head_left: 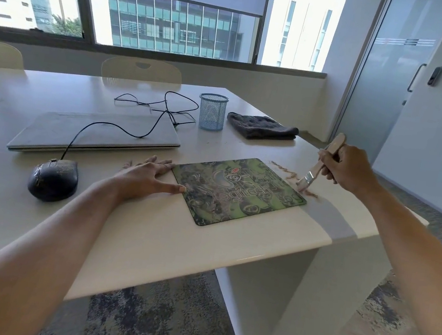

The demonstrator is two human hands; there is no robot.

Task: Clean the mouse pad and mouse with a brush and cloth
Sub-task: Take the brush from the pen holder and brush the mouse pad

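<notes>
Head view. I see the pale cream, glossy surface (pixel 148 231) filling most of the frame, its right corner rounded.

Closed silver-grey laptop (pixel 96 134) lies flat at left centre, behind the other working items.

Green and black patterned rectangular mouse pad (pixel 239 191) lies flat near the front right corner of the surface, turned slightly askew to the edge. It carries a printed logo.

Left hand (pixel 145 175) is open, palm down, fingers spread. It rests on the surface at the pad's left edge, with the thumb tip lying on the pad's near-left part.

Right hand (pixel 351 168) is closed around the handle of a flat paintbrush with pale wooden handle and metal ferrule (pixel 321 164). The brush is tilted, handle up and away, bristles down on the surface just beyond the pad's right edge.

Folded dark grey cloth (pixel 261 127) lies at the far right of the surface, well apart from the pad, just beside a light blue wire-mesh cup (pixel 212 111) standing upright.

Dusty black corded mouse (pixel 53 178) sits on the surface left of the pad, near my left wrist. Its thin black cable (pixel 147 117) runs back over the laptop lid and loops behind it.

Streak of brownish dust (pixel 287 173) lies on the surface along the pad's right side, with another patch at the bristles.
</notes>
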